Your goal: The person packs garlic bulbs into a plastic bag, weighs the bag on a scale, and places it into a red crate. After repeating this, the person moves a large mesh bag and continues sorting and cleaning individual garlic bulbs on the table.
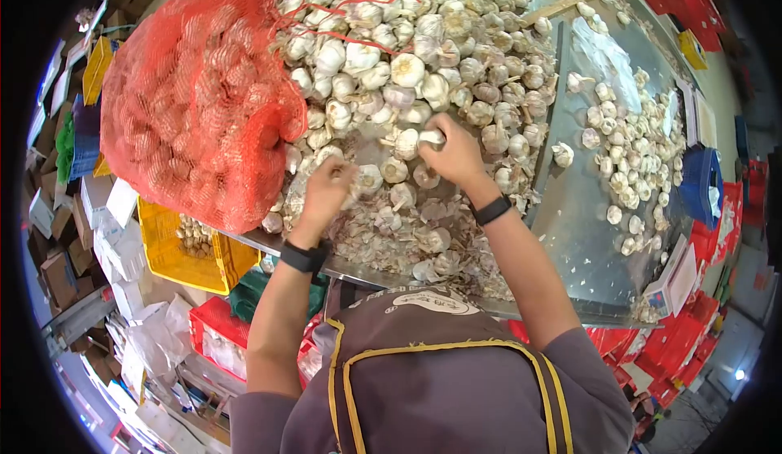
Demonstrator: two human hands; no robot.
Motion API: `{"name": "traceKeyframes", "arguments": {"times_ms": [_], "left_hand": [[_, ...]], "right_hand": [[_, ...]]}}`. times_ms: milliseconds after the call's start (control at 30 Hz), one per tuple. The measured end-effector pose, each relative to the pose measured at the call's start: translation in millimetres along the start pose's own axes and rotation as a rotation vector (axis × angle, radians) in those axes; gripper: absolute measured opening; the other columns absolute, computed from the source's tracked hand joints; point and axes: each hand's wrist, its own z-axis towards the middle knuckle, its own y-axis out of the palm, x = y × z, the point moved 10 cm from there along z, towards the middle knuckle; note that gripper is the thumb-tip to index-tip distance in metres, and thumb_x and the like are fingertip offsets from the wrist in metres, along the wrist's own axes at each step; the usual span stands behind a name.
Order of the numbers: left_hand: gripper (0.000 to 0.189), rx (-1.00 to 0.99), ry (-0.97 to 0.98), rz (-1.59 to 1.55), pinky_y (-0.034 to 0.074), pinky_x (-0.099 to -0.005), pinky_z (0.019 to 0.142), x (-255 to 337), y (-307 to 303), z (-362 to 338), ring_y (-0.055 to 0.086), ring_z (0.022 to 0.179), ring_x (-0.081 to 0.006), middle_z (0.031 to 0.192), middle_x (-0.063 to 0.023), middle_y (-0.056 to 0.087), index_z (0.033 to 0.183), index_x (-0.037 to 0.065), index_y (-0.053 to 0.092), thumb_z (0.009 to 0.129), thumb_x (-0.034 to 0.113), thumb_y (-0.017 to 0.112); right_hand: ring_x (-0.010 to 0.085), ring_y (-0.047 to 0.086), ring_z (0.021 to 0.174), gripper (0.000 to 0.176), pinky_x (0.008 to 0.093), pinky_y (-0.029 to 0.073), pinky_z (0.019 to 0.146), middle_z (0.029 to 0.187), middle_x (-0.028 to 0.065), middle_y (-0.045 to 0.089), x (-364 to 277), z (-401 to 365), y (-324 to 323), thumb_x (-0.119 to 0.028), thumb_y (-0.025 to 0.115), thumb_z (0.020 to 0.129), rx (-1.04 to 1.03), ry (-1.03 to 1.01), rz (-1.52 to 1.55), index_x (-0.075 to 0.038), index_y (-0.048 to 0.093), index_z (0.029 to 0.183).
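Note:
My right hand (458, 157) is closed round a garlic bulb (432, 138), with a white part of it showing at the fingertips. Further left, my left hand (327, 192) has its fingers curled together and slightly smeared by motion; what is in them, if anything, I cannot make out. Between and beyond both hands spreads a large heap of garlic bulbs (407, 70). Below the hands lies a layer of loose papery garlic skins (387, 230), with a few bulbs among them.
A full red mesh sack of garlic (204, 104) stands left of my left hand. Cleaner bulbs (627, 173) lie on the metal table (562, 242) at right, near a white plastic bag (607, 59). A yellow crate (175, 254) is below the left edge, a blue basket (699, 185) far right.

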Motion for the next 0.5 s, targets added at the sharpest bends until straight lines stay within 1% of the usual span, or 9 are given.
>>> {"name": "traceKeyframes", "arguments": {"times_ms": [33, 67, 133, 200, 300, 333, 400, 467, 500], "left_hand": [[0.044, 0.064, -0.003, 0.295, 0.053, -0.0396, 0.07, 20.4, -0.1, -9.0, 0.067, 0.079, -0.0293, 0.084, -0.0154, 0.067, 0.115, 0.008, 0.056, 0.08, 0.03, 0.07], [0.044, 0.064, -0.01, 0.291, 0.053, -0.0396, 0.07, 26.4, 5.5, -12.8, 0.067, 0.079, -0.0293, 0.084, -0.0154, 0.067, 0.115, 0.008, 0.056, 0.08, 0.03, 0.07], [0.051, -0.148, 0.075, 0.691, 0.052, -0.0439, 0.072, 36.8, 38.1, -15.6, 0.067, 0.08, -0.0345, 0.086, -0.018, 0.068, 0.12, 0.011, 0.054, 0.076, 0.03, 0.071], [0.056, -0.147, 0.097, 0.793, 0.053, -0.0439, 0.072, 34.7, 48.4, -13.4, 0.066, 0.082, -0.0354, 0.086, -0.0173, 0.068, 0.124, 0.012, 0.051, 0.074, 0.029, 0.072], [0.056, -0.169, 0.049, 0.831, 0.052, -0.0442, 0.072, 35.0, 42.2, -12.3, 0.066, 0.082, -0.0364, 0.088, -0.0189, 0.068, 0.123, 0.011, 0.052, 0.074, 0.031, 0.072], [0.053, -0.089, 0.042, 0.723, 0.053, -0.0421, 0.071, 37.3, 28.5, -13.6, 0.067, 0.082, -0.0336, 0.087, -0.0168, 0.068, 0.121, 0.01, 0.052, 0.076, 0.03, 0.071], [0.05, -0.007, 0.03, 0.616, 0.053, -0.0401, 0.07, 25.2, 8.9, -13.0, 0.067, 0.081, -0.0307, 0.086, -0.0147, 0.068, 0.119, 0.008, 0.052, 0.077, 0.029, 0.071], [0.044, -0.084, -0.076, -0.12, 0.053, -0.0347, 0.069, -17.5, 9.0, -15.4, 0.067, 0.08, -0.0239, 0.086, -0.0077, 0.065, 0.118, 0.008, 0.051, 0.082, 0.025, 0.069], [0.039, -0.116, -0.116, -0.304, 0.052, -0.0305, 0.067, -32.2, 9.8, -17.7, 0.066, 0.081, -0.0184, 0.09, -0.004, 0.061, 0.12, 0.008, 0.05, 0.086, 0.018, 0.065]], "right_hand": [[0.0278, 0.064, 0.078, 0.026, 0.0409, 0.05, 0.07, 0.094, 0.0097, 0.063, -5.1, -11.4, -0.7, -0.021, 0.056, 0.082, 0.043, -0.081, 0.067, -0.006, 0.055, 0.103], [0.0278, 0.064, 0.078, 0.026, 0.0409, 0.05, 0.07, 0.094, 0.0097, 0.063, -3.0, -14.5, 0.9, -0.021, 0.056, 0.082, 0.035, -0.081, 0.064, -0.006, 0.055, 0.103], [0.0236, 0.061, 0.072, 0.025, 0.0391, 0.048, 0.069, 0.087, 0.0102, 0.061, 31.2, -27.9, 39.1, -0.022, 0.053, 0.084, -0.265, 0.383, 0.885, -0.005, 0.055, 0.102], [0.0199, 0.064, 0.081, 0.025, 0.0368, 0.05, 0.07, 0.094, 0.0067, 0.064, 34.8, -12.9, 38.3, -0.018, 0.047, 0.088, -0.316, 0.356, 0.896, 0.0, 0.055, 0.103], [0.0237, 0.066, 0.086, 0.038, 0.0404, 0.052, 0.073, 0.091, 0.0096, 0.068, 17.3, 15.3, 11.7, -0.027, 0.056, 0.088, -0.049, 0.065, 0.103, -0.009, 0.054, 0.121], [0.0237, 0.066, 0.086, 0.038, 0.0404, 0.052, 0.073, 0.091, 0.0096, 0.068, 1.1, 17.7, 10.1, -0.027, 0.056, 0.088, -0.05, 0.056, 0.102, -0.009, 0.054, 0.121], [0.0345, 0.065, 0.091, 0.038, 0.041, 0.051, 0.078, 0.097, 0.0139, 0.068, -25.7, 15.7, 10.2, -0.033, 0.06, 0.086, -0.176, 0.128, -0.294, -0.014, 0.055, 0.119], [0.0339, 0.065, 0.092, 0.044, 0.0435, 0.052, 0.077, 0.098, 0.0133, 0.068, -21.4, 23.3, 17.7, -0.036, 0.065, 0.083, -0.174, 0.147, -0.362, -0.014, 0.054, 0.119], [0.0334, 0.066, 0.091, 0.044, 0.0438, 0.052, 0.076, 0.097, 0.0132, 0.069, -18.3, 27.3, 20.3, -0.037, 0.066, 0.082, -0.19, 0.168, -0.401, -0.013, 0.055, 0.117]]}}
